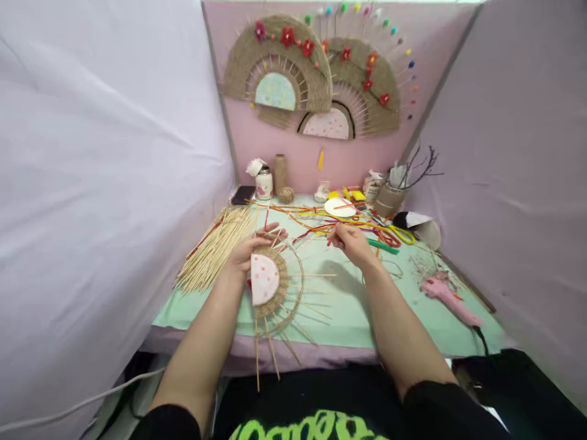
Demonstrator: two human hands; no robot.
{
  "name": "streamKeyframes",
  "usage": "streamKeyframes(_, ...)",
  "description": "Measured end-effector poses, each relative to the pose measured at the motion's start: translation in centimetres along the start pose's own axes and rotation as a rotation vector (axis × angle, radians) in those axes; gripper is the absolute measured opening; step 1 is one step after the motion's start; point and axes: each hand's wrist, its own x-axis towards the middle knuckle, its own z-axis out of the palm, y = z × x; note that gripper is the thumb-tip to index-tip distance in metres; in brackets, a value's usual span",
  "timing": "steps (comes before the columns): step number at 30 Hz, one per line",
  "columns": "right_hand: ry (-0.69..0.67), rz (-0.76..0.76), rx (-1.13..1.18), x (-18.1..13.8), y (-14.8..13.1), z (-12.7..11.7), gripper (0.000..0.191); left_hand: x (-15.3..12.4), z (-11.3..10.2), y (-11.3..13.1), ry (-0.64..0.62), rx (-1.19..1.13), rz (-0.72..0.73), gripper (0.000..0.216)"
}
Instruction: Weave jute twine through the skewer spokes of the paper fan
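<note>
My left hand (245,249) grips a half-round woven fan piece (280,292) at its upper left edge, fingers partly behind it. The piece has a white, pink-spotted centre, a band of woven twine and thin sticks fanning out, crossed by an outer ring. To the right, above the table, my right hand (351,243) is closed in a pinch. A small red bit shows at its fingertips, but what it holds is too small to make out. Coloured craft strips (316,229) lie behind both hands.
A pile of thin sticks (215,250) lies at left. A pink glue gun (452,299) with a cord rests at right. Along the back stand a jar (263,183), a twine ball (285,195), a white plate (340,207) and a pot (391,200) with twigs. Finished fans (284,58) hang behind.
</note>
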Motion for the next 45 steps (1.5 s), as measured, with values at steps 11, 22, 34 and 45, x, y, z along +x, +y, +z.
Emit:
streamKeyframes(11,-0.223,0.215,0.206,0.0,1.1,0.6,0.063,0.0,-0.6,0.2,-0.001,-0.068,0.097,0.056)
streamKeyframes(22,-0.445,0.569,0.318,-0.4,3.2,4.0,0.077,0.5,-1.9,1.0,0.105,-0.109,0.044,0.058)
streamKeyframes(34,-0.289,0.402,0.447,0.1,1.5,3.4,0.032,3.4,-1.6,1.8,0.168,-0.155,0.115,0.053)
streamKeyframes(45,-0.277,0.383,0.379,-0.3,0.5,1.1,0.028,1.8,0.2,0.2,-0.004,-0.072,0.004,0.046)
